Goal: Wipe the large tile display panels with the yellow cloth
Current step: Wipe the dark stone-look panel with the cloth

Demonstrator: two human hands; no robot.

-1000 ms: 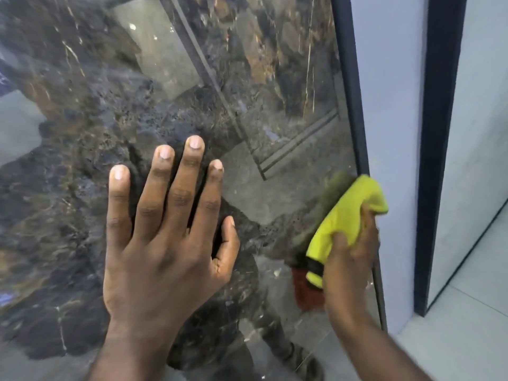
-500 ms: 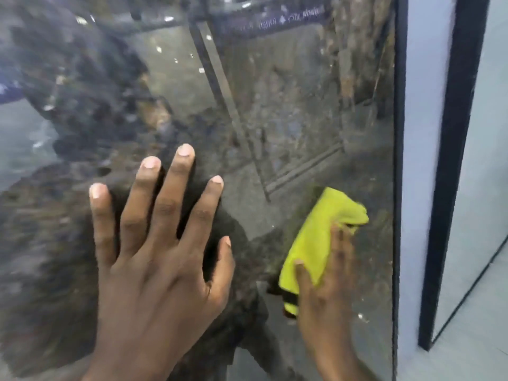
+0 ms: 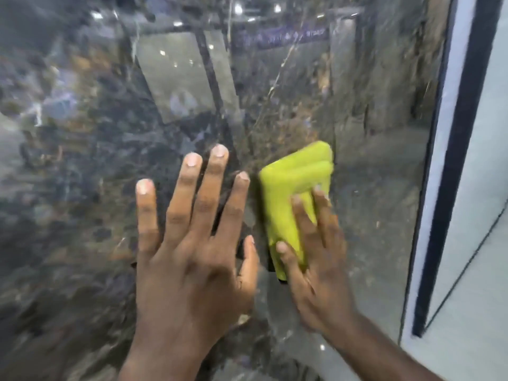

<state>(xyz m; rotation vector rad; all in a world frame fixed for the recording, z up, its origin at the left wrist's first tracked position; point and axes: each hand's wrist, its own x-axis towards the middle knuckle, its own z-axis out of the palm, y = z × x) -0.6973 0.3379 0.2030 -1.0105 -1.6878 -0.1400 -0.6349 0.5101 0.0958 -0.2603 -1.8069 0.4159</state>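
Note:
A large glossy dark marble tile panel [image 3: 82, 188] fills most of the view, with reflections of a showroom in it. My left hand [image 3: 192, 243] rests flat on the panel, fingers spread and straight. Just to its right, my right hand [image 3: 316, 257] presses a folded yellow cloth [image 3: 291, 188] against the panel, with the fingers and thumb lying fairly straight over the cloth's lower part. The upper half of the cloth sticks out above the fingertips. The picture is blurred by motion.
The dark panel ends at a black edge strip [image 3: 428, 188] on the right. Beyond it stand a pale white panel [image 3: 450, 133], a dark frame bar [image 3: 464, 160] and another light panel [image 3: 492, 188].
My right hand has slid the cloth left and upward, from the panel's right edge to beside my left hand. The view has shifted upward along the panel. My left hand stays flat on it.

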